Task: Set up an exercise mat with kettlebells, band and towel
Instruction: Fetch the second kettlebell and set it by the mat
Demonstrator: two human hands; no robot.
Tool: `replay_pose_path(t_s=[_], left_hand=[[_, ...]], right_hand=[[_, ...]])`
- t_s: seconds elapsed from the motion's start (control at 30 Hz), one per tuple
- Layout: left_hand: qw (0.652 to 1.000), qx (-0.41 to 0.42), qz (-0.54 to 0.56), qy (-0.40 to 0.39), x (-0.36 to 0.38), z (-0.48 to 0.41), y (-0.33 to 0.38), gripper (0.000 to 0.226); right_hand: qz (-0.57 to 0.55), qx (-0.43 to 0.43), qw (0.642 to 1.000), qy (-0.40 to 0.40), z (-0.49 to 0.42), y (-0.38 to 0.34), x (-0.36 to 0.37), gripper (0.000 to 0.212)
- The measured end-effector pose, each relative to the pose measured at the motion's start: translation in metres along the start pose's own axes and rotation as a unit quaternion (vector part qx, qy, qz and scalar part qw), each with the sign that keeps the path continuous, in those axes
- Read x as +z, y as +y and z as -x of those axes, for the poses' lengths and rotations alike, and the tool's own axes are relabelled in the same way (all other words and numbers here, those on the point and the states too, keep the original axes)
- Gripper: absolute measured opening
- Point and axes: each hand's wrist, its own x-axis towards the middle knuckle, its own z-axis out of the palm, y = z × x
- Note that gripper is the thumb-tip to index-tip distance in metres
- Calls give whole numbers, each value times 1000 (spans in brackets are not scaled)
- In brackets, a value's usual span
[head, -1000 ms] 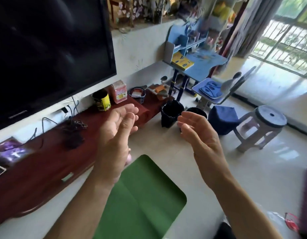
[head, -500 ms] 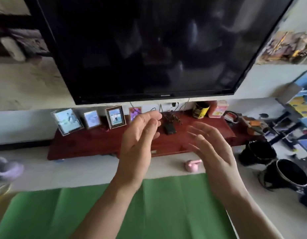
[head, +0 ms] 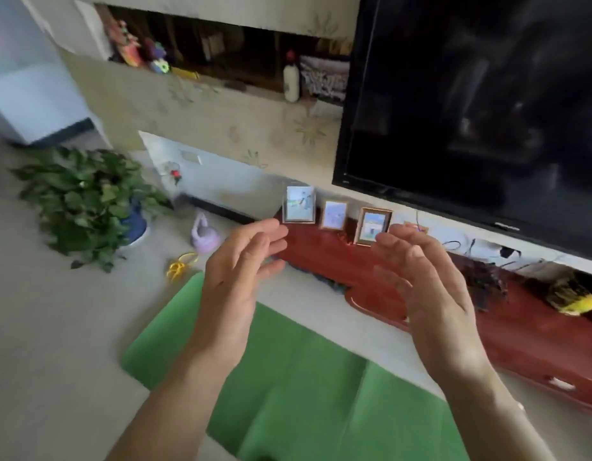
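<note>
Between the two palms I see nothing held: the left hand (head: pixel 231 287) and right hand (head: pixel 432 287) hover facing each other, fingers loosely spread. Beneath them lies the green mat (head: pixel 298 397). Beyond the left fingertips sit a yellow band (head: pixel 180 266) and, blurred, possibly a purple kettlebell (head: pixel 205 236).

Our two bare hands and forearms, as the head camera catches them.

We see our left hand (head: pixel 233 287) and our right hand (head: pixel 434 287) uncovered. Each runs into a bare arm, the left forearm (head: pixel 175 404) and the right forearm (head: pixel 497 410), which stay bare to the bottom edge of the view. Creases show at the knuckles and wrists. The fingertips are blurred, so we cannot make out the nails.
</note>
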Motion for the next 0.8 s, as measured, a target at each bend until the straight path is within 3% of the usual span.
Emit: replay_pose_path(t_s=[0.1, 0.23, 0.37, 0.53, 0.63, 0.8], left_hand=[[996, -9, -53, 68, -31, 38, 11, 35], [982, -17, -71, 173, -78, 77, 27, 43], [958, 5, -65, 278, -140, 102, 50, 34], [933, 10, -46, 357, -220, 118, 50, 34], [925, 13, -33, 379, -270, 114, 45, 35], [904, 66, -11, 423, -372, 103, 47, 30]], right_hand=[[-47, 23, 996, -66, 5, 17, 37, 34], [-100, 49, 984, -139, 18, 26, 107, 59], [-135, 73, 964, -218, 27, 26, 184, 44], [-122, 104, 944, -289, 35, 33, 272, 63], [-97, 96, 941, -310, 36, 41, 324, 47], [-79, 100, 948, -292, 29, 45, 424, 43]])
